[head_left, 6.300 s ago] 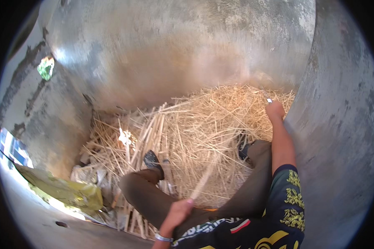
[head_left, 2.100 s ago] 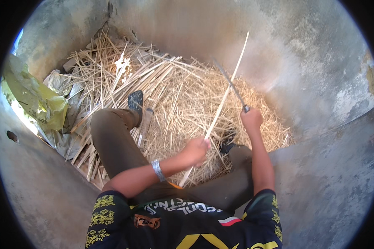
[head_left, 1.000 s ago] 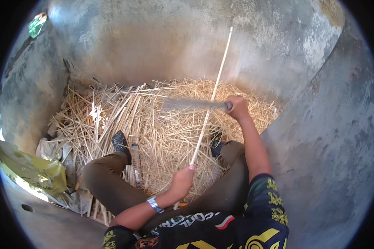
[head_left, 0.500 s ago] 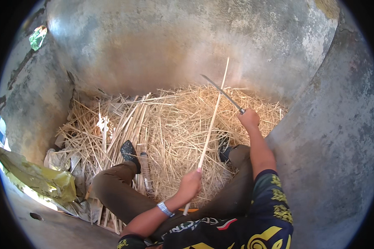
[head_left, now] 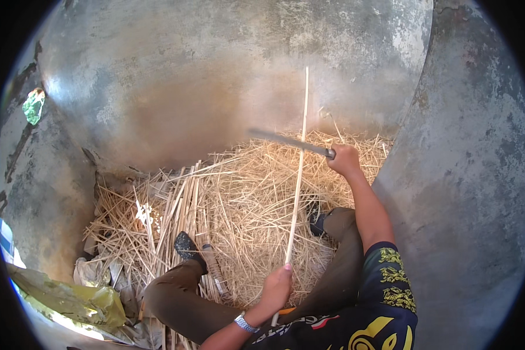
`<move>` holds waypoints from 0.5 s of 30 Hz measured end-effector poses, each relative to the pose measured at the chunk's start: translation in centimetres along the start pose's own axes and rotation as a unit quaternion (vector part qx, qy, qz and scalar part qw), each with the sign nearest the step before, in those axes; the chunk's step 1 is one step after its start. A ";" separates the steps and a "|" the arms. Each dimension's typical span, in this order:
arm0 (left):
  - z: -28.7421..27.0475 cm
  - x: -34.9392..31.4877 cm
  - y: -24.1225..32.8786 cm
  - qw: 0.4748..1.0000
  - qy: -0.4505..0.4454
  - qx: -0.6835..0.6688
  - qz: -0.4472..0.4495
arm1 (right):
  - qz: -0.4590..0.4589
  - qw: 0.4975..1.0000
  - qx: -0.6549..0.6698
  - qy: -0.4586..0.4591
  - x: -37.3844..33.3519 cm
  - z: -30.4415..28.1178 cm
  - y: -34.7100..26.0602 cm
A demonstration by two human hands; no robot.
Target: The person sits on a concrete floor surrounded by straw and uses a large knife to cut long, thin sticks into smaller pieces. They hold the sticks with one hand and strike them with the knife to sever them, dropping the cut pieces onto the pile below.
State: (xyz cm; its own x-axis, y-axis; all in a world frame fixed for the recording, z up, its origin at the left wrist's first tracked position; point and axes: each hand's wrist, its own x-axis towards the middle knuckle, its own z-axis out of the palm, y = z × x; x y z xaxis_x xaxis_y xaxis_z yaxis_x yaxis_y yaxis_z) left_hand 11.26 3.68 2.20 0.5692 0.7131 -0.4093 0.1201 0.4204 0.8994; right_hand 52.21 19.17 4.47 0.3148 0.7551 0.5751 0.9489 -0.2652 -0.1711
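1. Grey concrete walls [head_left: 216,87] curve around me in the head view, and a heap of dry straw and split cane [head_left: 239,204] covers the floor between them.
2. I sit on that heap with my knees bent and my dark shoes [head_left: 186,248] resting in the straw.
3. My left hand [head_left: 276,289] is closed around the lower end of a long pale cane [head_left: 297,175], which stands nearly upright in front of me.
4. My right hand [head_left: 344,160] is closed around the handle of a long knife [head_left: 289,142], whose blade lies level and crosses the cane high up.
5. Yellow-green sacking [head_left: 70,300] lies crumpled at my lower left, beside the straw.
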 end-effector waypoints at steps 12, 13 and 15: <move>-6.9 -7.3 3.6 0.998 -0.016 0.058 -0.027 | -0.131 0.984 0.039 0.115 0.5 2.3 3.5; -7.1 -8.7 3.7 0.998 -0.018 0.032 -0.047 | -0.020 0.998 0.016 0.058 0.0 2.7 2.9; -7.0 -9.9 5.2 0.994 -0.006 0.019 -0.103 | 0.191 0.979 -0.042 -0.056 -0.3 2.1 2.3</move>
State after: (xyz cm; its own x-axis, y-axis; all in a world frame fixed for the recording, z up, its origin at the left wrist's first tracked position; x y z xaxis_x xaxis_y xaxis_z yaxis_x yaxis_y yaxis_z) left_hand 0.56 2.77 9.89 0.5390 0.6067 -0.5843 0.2656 0.5358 0.8014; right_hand 54.29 19.56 2.22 0.6510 0.6509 0.3906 0.7580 -0.5855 -0.2876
